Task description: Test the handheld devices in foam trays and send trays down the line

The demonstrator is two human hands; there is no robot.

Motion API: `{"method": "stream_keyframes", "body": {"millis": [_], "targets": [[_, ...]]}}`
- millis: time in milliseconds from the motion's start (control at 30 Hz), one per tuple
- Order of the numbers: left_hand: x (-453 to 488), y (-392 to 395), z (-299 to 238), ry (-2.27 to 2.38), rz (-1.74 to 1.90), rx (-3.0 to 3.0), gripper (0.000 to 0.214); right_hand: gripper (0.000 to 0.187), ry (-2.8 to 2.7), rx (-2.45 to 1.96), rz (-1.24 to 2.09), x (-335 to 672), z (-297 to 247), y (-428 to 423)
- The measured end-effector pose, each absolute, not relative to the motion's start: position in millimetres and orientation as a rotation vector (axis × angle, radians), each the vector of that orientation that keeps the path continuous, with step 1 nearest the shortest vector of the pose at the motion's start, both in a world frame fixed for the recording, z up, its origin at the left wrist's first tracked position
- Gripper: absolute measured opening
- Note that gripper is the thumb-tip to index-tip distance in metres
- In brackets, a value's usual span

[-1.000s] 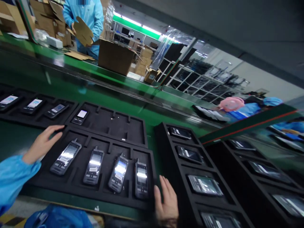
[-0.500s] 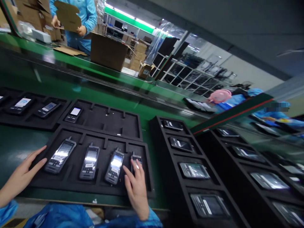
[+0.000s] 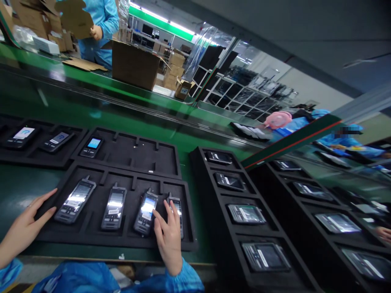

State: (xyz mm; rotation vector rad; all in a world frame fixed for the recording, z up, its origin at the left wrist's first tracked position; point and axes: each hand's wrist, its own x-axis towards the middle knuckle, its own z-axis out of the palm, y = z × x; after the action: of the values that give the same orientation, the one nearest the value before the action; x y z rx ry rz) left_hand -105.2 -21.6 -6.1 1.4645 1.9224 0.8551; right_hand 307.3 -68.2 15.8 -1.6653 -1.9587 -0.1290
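Left hand (image 3: 26, 219), 8 o'clock of view: palm down, fingers straight and only slightly spread, holding nothing, fingertips resting on the left edge of the near foam tray (image 3: 100, 242). Blue sleeve cuff at the wrist.

The tray lies flat on the green belt (image 3: 91, 110), four slots in a row, all filled. First handset (image 3: 75, 199) just at 3 o'clock of the left fingertips, not touched. Second handset (image 3: 114, 207) next, then third handset (image 3: 146, 207), screen lit.

Right hand (image 3: 168, 238), 6 o'clock of view: fingers stretched out and close together, laid flat over the fourth handset (image 3: 180, 215) in the rightmost slot, thumb lying toward the third one. Not closed round it; handset still seated in its slot, antenna end toward 12.

At 12 o'clock of the near tray, touching it: far tray (image 3: 152, 162), mostly bare slots, lone handset (image 3: 91, 145) at its left end.

At 3 o'clock: stacked trays (image 3: 210, 215), taller, screens face up.

At 11 o'clock, beyond the belt: co-worker (image 3: 104, 16) in blue coat holding a cardboard sheet (image 3: 75, 16); carton (image 3: 134, 65) beside.
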Motion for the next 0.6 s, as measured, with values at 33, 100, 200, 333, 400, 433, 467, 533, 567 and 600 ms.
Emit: {"method": "stream_keyframes", "body": {"millis": [33, 100, 200, 333, 400, 433, 467, 533, 567, 600], "targets": [[-104.5, -21.9, -5.0, 1.922, 0.865, 1.458, 0.063, 0.032, -1.942, -1.677, -0.122, 308.1, 15.5, -68.9], [-103.5, -22.3, -3.5, 1.929, 0.867, 1.441, 0.062, 0.031, -1.925, -1.683, -0.12, 308.7, 15.1, -70.0], [-103.1, -22.6, -3.2, 1.927, 0.877, 1.416, 0.06, 0.032, -1.947, -1.661, -0.133, 306.5, 15.4, -69.3], [-104.2, -22.5, -5.1, 1.892, 0.89, 1.418, 0.058, 0.034, -2.048, -1.636, -0.189, 302.3, 17.3, -65.5], [-104.8, -22.3, -5.6, 1.894, 0.879, 1.425, 0.058, 0.034, -2.085, -1.633, -0.2, 302.6, 18.1, -64.3], [-104.9, -22.1, -5.4, 1.898, 0.873, 1.425, 0.058, 0.034, -2.088, -1.631, -0.196, 303.6, 18.2, -64.3], [-105.0, -21.9, -5.1, 1.901, 0.87, 1.423, 0.058, 0.034, -2.079, -1.628, -0.191, 305.1, 18.1, -64.7], [-105.0, -21.5, -4.1, 1.905, 0.863, 1.421, 0.059, 0.035, -2.032, -1.629, -0.18, 308.7, 17.2, -66.5], [-104.9, -21.3, -3.6, 1.909, 0.86, 1.424, 0.06, 0.035, -2.003, -1.638, -0.177, 310.1, 16.5, -67.5], [-104.9, -21.1, -3.1, 1.915, 0.852, 1.429, 0.061, 0.035, -1.976, -1.651, -0.173, 311.0, 15.7, -68.5]]}}
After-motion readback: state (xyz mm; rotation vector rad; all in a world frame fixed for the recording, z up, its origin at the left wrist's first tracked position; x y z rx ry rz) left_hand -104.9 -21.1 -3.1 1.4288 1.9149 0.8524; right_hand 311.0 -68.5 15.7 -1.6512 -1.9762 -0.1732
